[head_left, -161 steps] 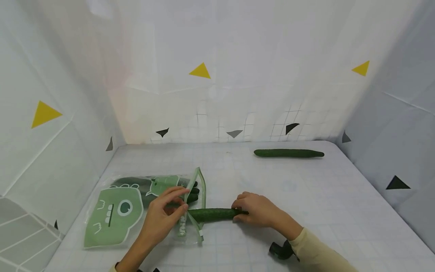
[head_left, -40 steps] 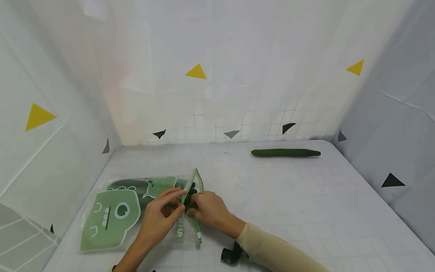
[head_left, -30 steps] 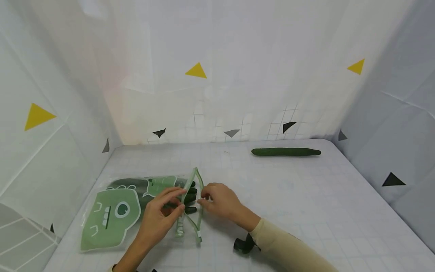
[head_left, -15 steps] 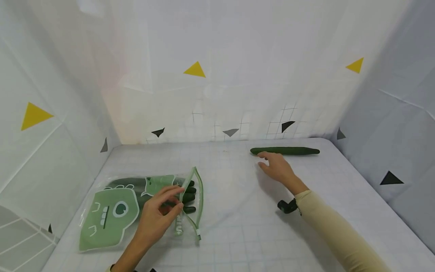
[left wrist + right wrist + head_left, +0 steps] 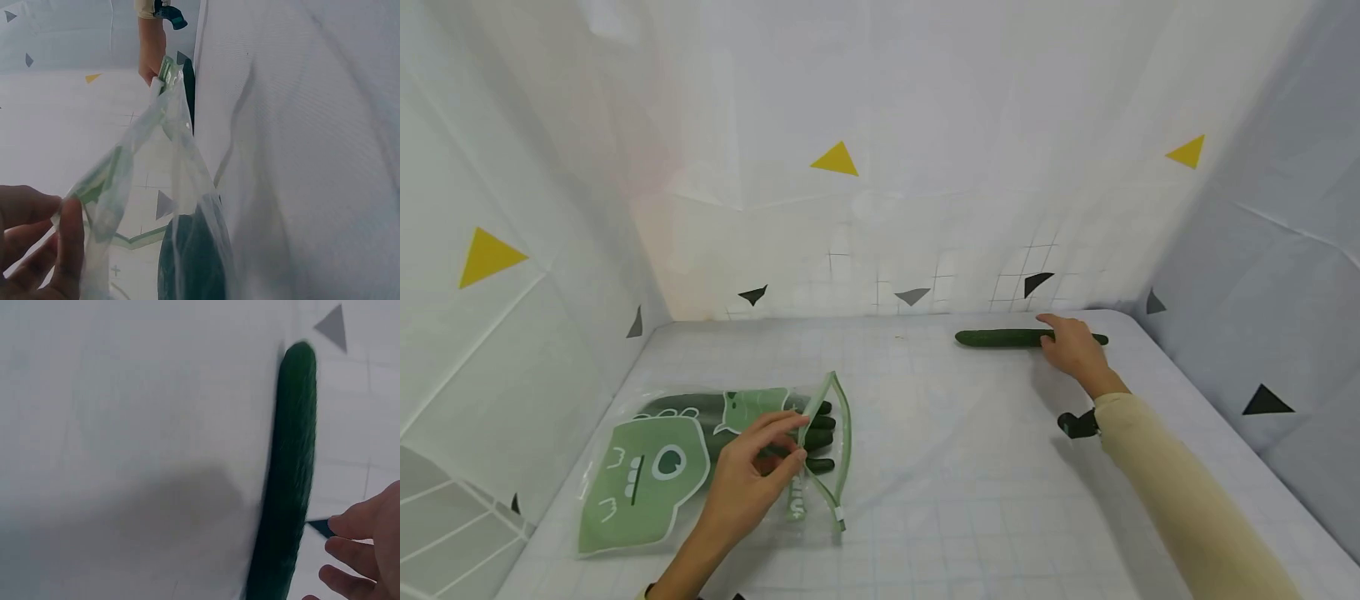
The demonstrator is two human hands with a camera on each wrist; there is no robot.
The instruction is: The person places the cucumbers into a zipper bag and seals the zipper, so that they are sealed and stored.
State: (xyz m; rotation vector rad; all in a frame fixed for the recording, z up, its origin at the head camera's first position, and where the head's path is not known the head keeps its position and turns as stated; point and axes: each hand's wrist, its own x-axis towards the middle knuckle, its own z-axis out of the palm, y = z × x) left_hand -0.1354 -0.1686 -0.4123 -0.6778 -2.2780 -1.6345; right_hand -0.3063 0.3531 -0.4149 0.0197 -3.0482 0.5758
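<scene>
- Lone cucumber (image 5: 1000, 337): lies lengthwise near the rear edge of the worktop (image 5: 962, 483), at two o'clock from the mouth of the clear, green-printed bag (image 5: 632, 492).
- Right hand (image 5: 1071, 346): poised at the cucumber's three-o'clock half, fingers parted, loosely bent and holding nothing; the spread appears suited to straddling its narrow width. Contact cannot be told.
- Left hand (image 5: 752, 475): pinches the bag's upper rim between thumb and fingers, apparently to keep the mouth gaping toward three o'clock.
- Bagged cucumbers (image 5: 820, 439): lie side by side, ends at the mouth, an arrangement that presumably makes best use of the bag's length.
- White sheet (image 5: 925, 217): rises behind, at twelve o'clock.
</scene>
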